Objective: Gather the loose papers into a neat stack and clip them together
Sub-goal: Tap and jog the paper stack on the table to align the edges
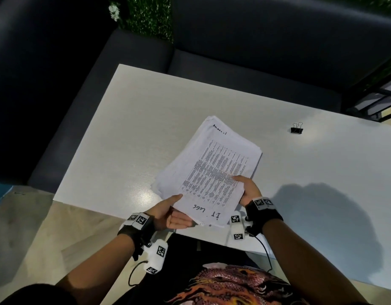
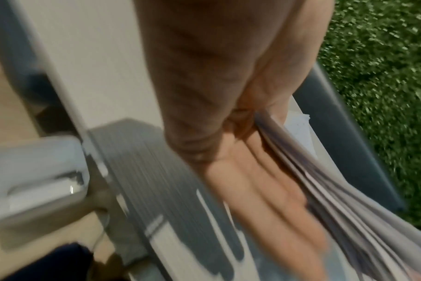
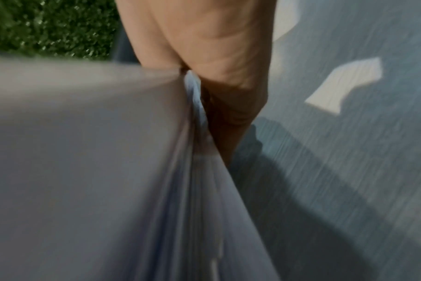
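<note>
Papers: we see a stack of papers (image 1: 210, 170) held over the white tabletop (image 1: 115, 137) near its front edge, the near end raised in both hands and the far end reaching toward the middle of the tabletop. The sheets are roughly gathered, but their edges fan out unevenly along the left side. The top sheet carries printed columns of text and handwriting at both ends.

Left hand: our view from the head shows the left hand (image 1: 171, 215) at the near left corner of the stack, thumb on top and fingers (image 2: 264, 205) running underneath, so it grips the papers between them. The left wrist view is blurred, yet the fingers show lying fairly straight along the underside of the sheets.

Right hand: the right hand (image 1: 248, 190) grips the near right edge, thumb pressed on the printed top sheet. The right wrist view is smeared; we can make out the hand against the stacked paper edges, the fingers below the sheets.

Binder clip: a black binder clip (image 1: 296, 129) sits on the tabletop well apart from the papers, toward the far right, with its wire handles up.

Surroundings: a dark sofa (image 1: 245, 40) wraps round the far side of the tabletop, with green foliage (image 1: 149, 16) behind it.
</note>
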`<state>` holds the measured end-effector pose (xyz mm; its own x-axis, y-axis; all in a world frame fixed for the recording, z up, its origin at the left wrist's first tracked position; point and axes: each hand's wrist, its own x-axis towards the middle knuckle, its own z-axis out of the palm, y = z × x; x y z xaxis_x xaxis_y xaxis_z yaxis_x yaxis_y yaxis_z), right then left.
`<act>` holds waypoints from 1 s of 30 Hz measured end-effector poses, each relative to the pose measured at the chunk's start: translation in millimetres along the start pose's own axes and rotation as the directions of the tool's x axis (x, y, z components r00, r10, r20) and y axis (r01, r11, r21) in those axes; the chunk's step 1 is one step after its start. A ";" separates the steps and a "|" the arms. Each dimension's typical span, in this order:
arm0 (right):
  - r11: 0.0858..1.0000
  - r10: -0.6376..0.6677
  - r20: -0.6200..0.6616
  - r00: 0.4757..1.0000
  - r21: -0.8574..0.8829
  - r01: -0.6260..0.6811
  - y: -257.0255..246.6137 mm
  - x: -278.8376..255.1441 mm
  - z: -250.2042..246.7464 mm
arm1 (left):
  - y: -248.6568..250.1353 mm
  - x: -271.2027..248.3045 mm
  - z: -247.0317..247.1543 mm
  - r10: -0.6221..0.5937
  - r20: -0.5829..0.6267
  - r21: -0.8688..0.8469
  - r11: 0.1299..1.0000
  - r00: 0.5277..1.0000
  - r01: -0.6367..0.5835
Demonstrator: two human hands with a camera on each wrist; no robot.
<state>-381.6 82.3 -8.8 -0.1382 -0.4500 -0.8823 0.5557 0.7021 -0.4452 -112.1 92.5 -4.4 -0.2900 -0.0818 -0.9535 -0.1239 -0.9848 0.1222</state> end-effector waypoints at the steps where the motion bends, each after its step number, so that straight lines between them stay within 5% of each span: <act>1: 0.999 0.004 -0.029 1.000 -0.045 -0.005 2.8 8.3 -4.7 | 1.8 -2.7 -1.4 -0.028 0.016 0.082 0.996 0.999 0.027; 4: 0.985 -0.035 -0.120 0.992 -0.174 0.014 6.5 25.5 -18.5 | 16.9 -9.3 -25.7 -0.047 -0.031 0.233 0.971 0.998 0.053; 7: 0.995 -0.027 -0.065 0.997 -0.094 0.021 1.2 12.7 -13.3 | 40.4 -15.9 -54.2 0.106 -0.223 0.344 0.939 0.969 -0.024; 10: 0.983 -0.108 0.010 0.994 -0.147 0.108 -5.4 6.1 -6.8 | 64.0 -13.8 -60.8 0.446 -0.396 0.537 0.821 0.803 -0.191; 12: 0.964 -0.164 0.038 0.986 -0.206 0.169 -9.3 10.5 -6.2 | 75.9 -8.9 -52.1 0.600 -0.370 0.620 0.728 0.709 -0.292; 14: 0.925 -0.245 0.068 0.967 -0.282 0.254 -14.9 16.8 -10.4 | 82.9 -6.2 -36.3 0.667 -0.306 0.635 0.674 0.680 -0.376; 21: 0.734 -0.368 0.246 0.897 -0.515 0.442 -46.4 16.1 -25.7 | 92.7 -1.9 -4.7 0.695 0.029 0.455 0.630 0.718 -0.629; 24: 0.712 -0.343 0.306 0.888 -0.532 0.458 -53.8 2.1 -17.8 | 87.8 -6.4 10.6 0.723 0.038 0.414 0.617 0.690 -0.669; 27: 0.674 -0.436 0.235 0.869 -0.555 0.488 -57.4 -28.4 5.8 | 83.6 -9.9 32.9 0.793 -0.135 0.384 0.595 0.594 -0.707; 30: 0.628 -0.610 0.175 0.773 -0.488 0.606 -65.8 -57.2 32.9 | 91.9 -30.9 60.2 0.884 -0.205 0.315 0.466 0.420 -0.827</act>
<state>-383.3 43.7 75.9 -0.3018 -0.8727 -0.3838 -0.1352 0.4377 -0.8889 -171.7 13.8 52.9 -0.0365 -0.9366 -0.3486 -0.1172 -0.3424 0.9322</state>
